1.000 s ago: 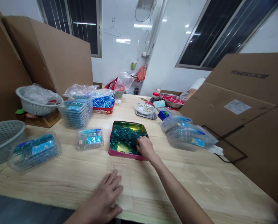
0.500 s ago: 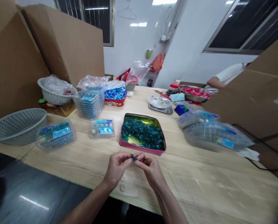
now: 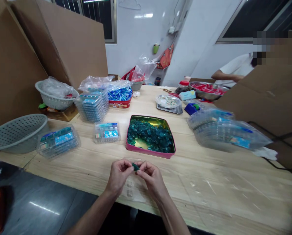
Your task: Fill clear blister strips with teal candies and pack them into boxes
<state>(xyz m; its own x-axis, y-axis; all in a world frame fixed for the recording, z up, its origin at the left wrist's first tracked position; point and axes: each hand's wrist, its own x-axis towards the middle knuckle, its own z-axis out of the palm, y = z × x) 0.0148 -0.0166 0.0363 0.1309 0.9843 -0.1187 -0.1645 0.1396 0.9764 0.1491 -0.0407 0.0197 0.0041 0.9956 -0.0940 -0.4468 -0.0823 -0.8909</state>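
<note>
Between my left hand (image 3: 118, 176) and my right hand (image 3: 150, 178) is a small dark green piece (image 3: 135, 167), pinched at either end by thumb and fingertips; its exact kind is too small to tell. Just beyond my fingers sits a pink-rimmed tin (image 3: 148, 150) with a gold inside. Many similar dark green translucent pieces (image 3: 150, 133) lie heaped in it. Under my hands, a clear plastic tray (image 3: 129, 192) rests on the table, partly hidden by my wrists.
Clear packs with blue contents stand left (image 3: 59, 142), centre-left (image 3: 108, 133) and right (image 3: 229, 132). Behind are a pack stack (image 3: 92, 106), a red tin of blue pieces (image 3: 120, 103) and a plate (image 3: 167, 101). Grey baskets (image 3: 18, 133) and cardboard flank the table. A person works at back right.
My hands have shifted slightly left with the green piece, which now lies at a flatter angle between the fingertips. The view has tilted a little, and more of the other person shows.
</note>
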